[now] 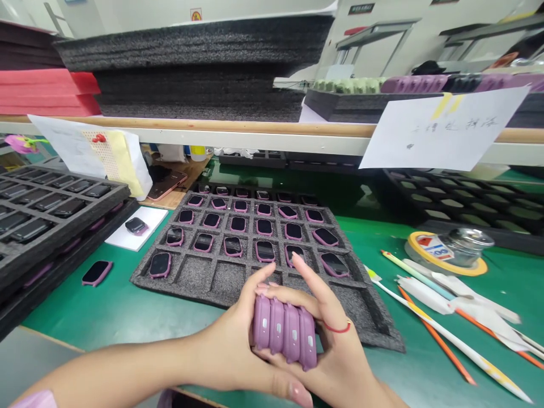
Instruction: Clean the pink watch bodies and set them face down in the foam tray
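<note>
Several purple smartwatch cases [285,331] are pressed side by side in a row between my two hands, low in the middle of the head view. My left hand [240,345] closes on the row from the left, its thumb stretched out beneath. From the right, my right hand [342,354] grips the other end; a red ring circles one finger. Just beyond my hands lies a grey foam tray [229,280] with purple-framed, dark-screened watches in many of its pockets. Some pockets in its nearest row are bare, and my fingers hide part of that row.
A loose watch [97,273] lies on the green table, and another watch [136,225] rests on a white pad [127,241]. Stacked foam trays [119,207] stand at left. Pencils [437,334], yellow tape [476,269] and a glass jar [463,252] sit at right. A shelf [255,135] crosses above.
</note>
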The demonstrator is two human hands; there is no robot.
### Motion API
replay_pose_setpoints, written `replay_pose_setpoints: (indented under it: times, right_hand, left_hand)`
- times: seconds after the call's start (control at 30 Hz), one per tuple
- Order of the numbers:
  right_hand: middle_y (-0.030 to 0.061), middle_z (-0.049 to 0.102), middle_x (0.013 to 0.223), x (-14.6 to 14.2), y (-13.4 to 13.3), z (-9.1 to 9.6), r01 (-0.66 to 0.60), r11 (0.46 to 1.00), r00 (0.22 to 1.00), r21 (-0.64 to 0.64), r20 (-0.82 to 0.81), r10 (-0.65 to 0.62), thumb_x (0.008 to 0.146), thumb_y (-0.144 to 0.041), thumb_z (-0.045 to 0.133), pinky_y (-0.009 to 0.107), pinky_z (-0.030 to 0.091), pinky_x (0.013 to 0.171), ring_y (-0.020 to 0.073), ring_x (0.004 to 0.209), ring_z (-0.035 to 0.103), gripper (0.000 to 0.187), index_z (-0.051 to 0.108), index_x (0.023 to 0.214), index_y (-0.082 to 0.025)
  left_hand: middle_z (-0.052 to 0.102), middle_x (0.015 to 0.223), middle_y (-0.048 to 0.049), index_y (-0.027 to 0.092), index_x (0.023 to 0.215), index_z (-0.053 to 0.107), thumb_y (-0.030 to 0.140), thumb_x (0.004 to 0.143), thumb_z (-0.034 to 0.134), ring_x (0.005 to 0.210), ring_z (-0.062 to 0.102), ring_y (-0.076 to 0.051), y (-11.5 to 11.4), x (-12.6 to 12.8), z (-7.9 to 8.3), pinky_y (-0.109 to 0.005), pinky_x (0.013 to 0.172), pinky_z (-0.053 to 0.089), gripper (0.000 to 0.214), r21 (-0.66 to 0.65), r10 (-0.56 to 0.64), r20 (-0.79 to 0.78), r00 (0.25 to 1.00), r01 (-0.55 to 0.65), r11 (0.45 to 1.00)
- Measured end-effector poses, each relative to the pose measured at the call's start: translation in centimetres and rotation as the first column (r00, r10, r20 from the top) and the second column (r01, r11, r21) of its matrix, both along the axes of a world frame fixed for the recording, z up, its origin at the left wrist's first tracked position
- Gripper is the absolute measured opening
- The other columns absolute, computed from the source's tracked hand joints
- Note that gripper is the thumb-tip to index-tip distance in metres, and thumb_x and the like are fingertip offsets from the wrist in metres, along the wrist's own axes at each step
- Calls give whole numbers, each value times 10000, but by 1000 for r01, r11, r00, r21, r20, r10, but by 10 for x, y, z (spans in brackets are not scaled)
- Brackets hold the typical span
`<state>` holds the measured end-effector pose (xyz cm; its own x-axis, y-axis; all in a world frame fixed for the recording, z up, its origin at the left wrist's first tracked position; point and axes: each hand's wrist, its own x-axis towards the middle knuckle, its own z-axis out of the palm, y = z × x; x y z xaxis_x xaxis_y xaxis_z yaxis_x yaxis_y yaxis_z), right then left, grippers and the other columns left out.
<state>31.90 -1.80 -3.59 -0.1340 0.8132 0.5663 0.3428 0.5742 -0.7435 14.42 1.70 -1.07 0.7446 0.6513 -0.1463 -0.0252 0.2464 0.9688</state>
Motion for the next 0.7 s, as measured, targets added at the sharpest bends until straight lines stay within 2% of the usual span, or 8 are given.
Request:
replay_pose_setpoints:
  times: [0.03, 0.1, 0.17, 0.33, 0.47, 0.53, 0.6, 0.7]
  right_hand:
    - [115, 498, 1521, 1, 1, -1, -4, 1000, 1000, 18, 19, 3, 766, -251, 827, 402, 572, 1037, 283, 1163, 694, 763, 469, 1438, -303]
    - [124, 399, 1592, 2, 2, -1, -14, 999, 999, 45, 44, 12, 787, -254, 816, 410, 563, 1055, 289, 1174, 688, 631, 538, 1353, -277]
    - [128, 398, 1591, 3, 2, 0, -19, 999, 999, 49, 44, 17, 794, -246, 811, 417, 560, 1062, 288, 1177, 687, 623, 535, 1352, -269]
    - [115, 374, 1610, 3, 2, 0, -28, 1000, 1000, 1, -6, 28, 775, -258, 835, 410, 560, 1064, 280, 1170, 693, 720, 505, 1413, -306]
    - [103, 351, 1625, 1, 4, -2, -29, 999, 999, -26, -42, 27, 750, -276, 858, 428, 568, 1053, 280, 1136, 710, 882, 406, 1503, -356]
    - [116, 357, 1620, 1, 5, -2, -28, 999, 998, -26, -52, 27, 740, -279, 863, 456, 555, 1068, 292, 1125, 714, 975, 329, 1552, -356]
    - [134, 362, 1614, 1, 6, -2, -33, 999, 998, -24, -54, 32, 740, -279, 856, 485, 530, 1088, 302, 1135, 709, 1034, 261, 1583, -342]
    - [134, 381, 1604, 2, 6, 0, -33, 999, 999, -18, -27, 33, 749, -229, 829, 494, 518, 1095, 292, 1153, 701, 1005, 270, 1576, -338]
  left_hand:
    - [518, 1422, -198, 224, 1542, 156, 166, 588, 927, 1321, 536, -337, 1, 0, 1, -543, 1149, 366, 1228, -52, -11, 30, 999, 12, 999]
    - [627, 1253, -146, 184, 1369, 452, 151, 644, 883, 1185, 629, -311, 3, 1, 2, -489, 1051, 466, 844, -96, -31, 97, 995, 41, 995]
    - [667, 1119, -92, 178, 1207, 565, 112, 659, 856, 1090, 667, -276, 3, 1, 0, -429, 964, 518, 625, -116, -43, 146, 988, 61, 991]
    - [675, 1092, -74, 170, 1171, 592, 95, 603, 894, 1069, 653, -255, 5, 1, 1, -405, 940, 526, 647, -117, -18, 136, 991, 34, 993]
    - [679, 1035, -66, 153, 1088, 645, 147, 562, 938, 1031, 647, -256, 6, 2, 5, -417, 946, 512, 601, -106, -29, 101, 994, 39, 994]
    - [672, 1061, -79, 153, 1109, 630, 181, 599, 925, 1052, 646, -266, 6, 2, 4, -432, 952, 507, 589, -119, -30, 108, 994, 43, 992]
    - [653, 1145, -102, 160, 1193, 586, 229, 695, 876, 1113, 636, -272, 5, 0, 0, -446, 990, 489, 580, -136, -39, 151, 988, 60, 989]
    - [608, 1272, -126, 171, 1296, 514, 316, 814, 787, 1218, 595, -278, 5, -4, -5, -457, 1065, 435, 573, -172, -40, 224, 974, 80, 982]
